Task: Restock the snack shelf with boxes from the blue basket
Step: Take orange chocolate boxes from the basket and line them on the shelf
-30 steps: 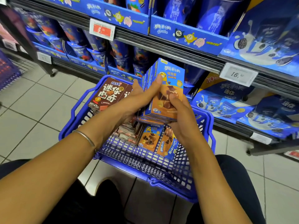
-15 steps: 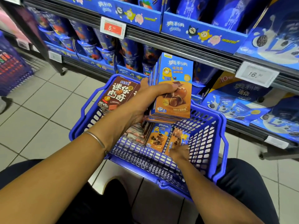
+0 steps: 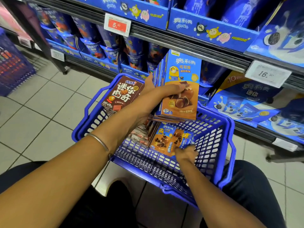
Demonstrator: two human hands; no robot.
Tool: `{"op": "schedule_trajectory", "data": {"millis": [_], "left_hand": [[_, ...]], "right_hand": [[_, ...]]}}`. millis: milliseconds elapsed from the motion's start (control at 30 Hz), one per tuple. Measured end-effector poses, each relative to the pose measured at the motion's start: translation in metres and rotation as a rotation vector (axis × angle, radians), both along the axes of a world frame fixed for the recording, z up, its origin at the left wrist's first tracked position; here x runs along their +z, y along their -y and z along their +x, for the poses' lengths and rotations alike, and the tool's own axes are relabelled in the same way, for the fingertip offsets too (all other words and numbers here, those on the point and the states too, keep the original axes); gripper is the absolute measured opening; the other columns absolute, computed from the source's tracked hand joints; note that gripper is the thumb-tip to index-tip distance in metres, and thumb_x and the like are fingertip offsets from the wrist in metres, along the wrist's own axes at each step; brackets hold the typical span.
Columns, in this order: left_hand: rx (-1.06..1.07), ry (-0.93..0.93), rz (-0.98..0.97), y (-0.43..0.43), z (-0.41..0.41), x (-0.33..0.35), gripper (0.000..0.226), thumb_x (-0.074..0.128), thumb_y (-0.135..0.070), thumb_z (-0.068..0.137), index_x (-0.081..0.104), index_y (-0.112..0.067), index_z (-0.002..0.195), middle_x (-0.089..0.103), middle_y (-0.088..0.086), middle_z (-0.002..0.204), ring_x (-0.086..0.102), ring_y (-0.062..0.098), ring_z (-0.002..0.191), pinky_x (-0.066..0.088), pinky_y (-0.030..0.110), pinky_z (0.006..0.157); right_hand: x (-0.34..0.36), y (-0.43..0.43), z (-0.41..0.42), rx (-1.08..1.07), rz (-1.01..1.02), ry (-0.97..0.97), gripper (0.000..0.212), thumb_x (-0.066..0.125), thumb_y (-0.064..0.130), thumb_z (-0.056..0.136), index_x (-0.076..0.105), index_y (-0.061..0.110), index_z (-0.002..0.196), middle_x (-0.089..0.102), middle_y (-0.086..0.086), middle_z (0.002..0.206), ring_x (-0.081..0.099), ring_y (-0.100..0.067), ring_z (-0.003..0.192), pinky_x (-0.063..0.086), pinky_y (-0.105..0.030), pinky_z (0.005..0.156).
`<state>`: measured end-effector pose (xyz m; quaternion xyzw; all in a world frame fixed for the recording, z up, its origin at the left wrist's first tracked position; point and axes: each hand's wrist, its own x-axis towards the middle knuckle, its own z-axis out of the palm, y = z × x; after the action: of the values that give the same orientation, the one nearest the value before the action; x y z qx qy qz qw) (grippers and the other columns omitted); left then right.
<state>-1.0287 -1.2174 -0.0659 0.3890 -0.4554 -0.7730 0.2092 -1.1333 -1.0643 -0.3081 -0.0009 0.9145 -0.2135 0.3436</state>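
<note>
Gathering the last blue-and-orange boxes before they go up looks to be the step in hand. The left hand (image 3: 157,96) has its fingers clamped round a stack of blue-and-orange boxes (image 3: 182,69). The stack stands upright with its printed face toward the camera, over the 12 o'clock rim of the blue basket (image 3: 212,142).

The right hand (image 3: 185,154) is down inside the basket at about 4 o'clock. Its fingers (image 3: 189,148) are curled onto the near edge of the right loose box (image 3: 182,139). That box lies tilted, touching the left loose box (image 3: 162,139) at its 9 o'clock side. Brown boxes (image 3: 123,92) lean at the basket's 10 o'clock, beside the left wrist.

To do this well, the right hand wants a firmer purchase than a corner pinch. It should slide the fingers under the box so the two long edges are held, then lift straight up so the neighbour is not dragged along. On the way up, turn the box upright with its face matching the stack, and bring it in from 3 o'clock onto the front of the stack.

The left hand should loosen only enough to admit it. The stack's lower edges already look a little fanned, so a wide release could spill boxes into the basket. Tapping the stack square on the rim first would help.

The shelf (image 3: 194,51) runs from 11 to 3 o'clock beyond the basket. I cannot tell which slot is meant for these boxes.
</note>
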Motion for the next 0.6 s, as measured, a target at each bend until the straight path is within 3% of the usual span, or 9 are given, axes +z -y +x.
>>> {"op": "schedule_trajectory", "data": {"millis": [100,167,233,300,433,500,600], "left_hand": [[0.019,-0.026,-0.006,0.004,-0.001,-0.001,0.088,0.091,-0.025,0.072,0.041,-0.022,0.144,0.082,0.001,0.11,0.081,0.025,0.091,0.063,0.032,0.066],[0.023,-0.035,0.0,0.006,-0.001,-0.001,0.093,0.091,-0.026,0.071,0.038,-0.022,0.146,0.082,0.0,0.109,0.081,0.026,0.091,0.063,0.033,0.067],[0.024,-0.038,-0.001,0.006,0.0,0.0,0.106,0.096,-0.028,0.066,0.034,-0.021,0.153,0.081,0.002,0.115,0.081,0.027,0.094,0.064,0.035,0.07],[0.018,-0.032,-0.02,0.004,0.002,0.001,0.109,0.096,-0.033,0.06,0.037,-0.022,0.151,0.081,0.002,0.115,0.081,0.027,0.096,0.064,0.036,0.072],[0.014,-0.039,-0.018,0.003,0.002,0.002,0.1,0.094,-0.036,0.055,0.044,-0.026,0.142,0.081,0.001,0.112,0.08,0.028,0.096,0.064,0.036,0.074],[0.003,-0.038,-0.021,0.003,0.001,0.002,0.097,0.094,-0.036,0.056,0.046,-0.026,0.139,0.081,0.001,0.112,0.08,0.028,0.096,0.064,0.035,0.073],[-0.012,-0.032,-0.019,0.005,0.0,0.0,0.092,0.095,-0.032,0.062,0.046,-0.026,0.139,0.082,0.001,0.11,0.081,0.027,0.093,0.063,0.034,0.071]], "right_hand": [[0.001,0.002,0.006,-0.131,-0.165,-0.038,0.067,0.081,0.027,0.082,0.047,-0.003,0.131,0.042,-0.024,0.136,0.059,-0.045,0.108,0.052,-0.045,0.085],[0.001,0.007,0.01,-0.18,-0.336,-0.016,0.056,0.081,0.021,0.084,0.051,-0.007,0.122,0.057,-0.022,0.122,0.062,-0.041,0.102,0.053,-0.046,0.084],[0.002,0.013,0.014,-0.194,-0.44,0.067,0.038,0.078,0.017,0.087,0.051,-0.001,0.106,0.062,-0.009,0.09,0.06,-0.033,0.088,0.046,-0.039,0.071],[0.002,0.018,0.019,-0.143,-0.394,0.119,0.031,0.076,0.021,0.089,0.052,0.005,0.1,0.056,-0.003,0.078,0.056,-0.03,0.082,0.039,-0.033,0.059],[0.0,0.03,0.029,-0.157,-0.338,0.341,0.032,0.078,0.025,0.088,0.063,0.007,0.11,0.065,-0.01,0.101,0.06,-0.031,0.091,0.053,-0.042,0.078],[-0.002,0.035,0.032,-0.233,-0.393,0.425,0.043,0.08,0.025,0.087,0.058,0.006,0.118,0.065,-0.01,0.112,0.061,-0.03,0.097,0.053,-0.045,0.082],[0.001,0.036,0.03,-0.312,-0.352,0.483,0.068,0.081,0.036,0.083,0.043,0.009,0.134,0.054,-0.009,0.129,0.057,-0.036,0.119,0.049,-0.053,0.101]]}}
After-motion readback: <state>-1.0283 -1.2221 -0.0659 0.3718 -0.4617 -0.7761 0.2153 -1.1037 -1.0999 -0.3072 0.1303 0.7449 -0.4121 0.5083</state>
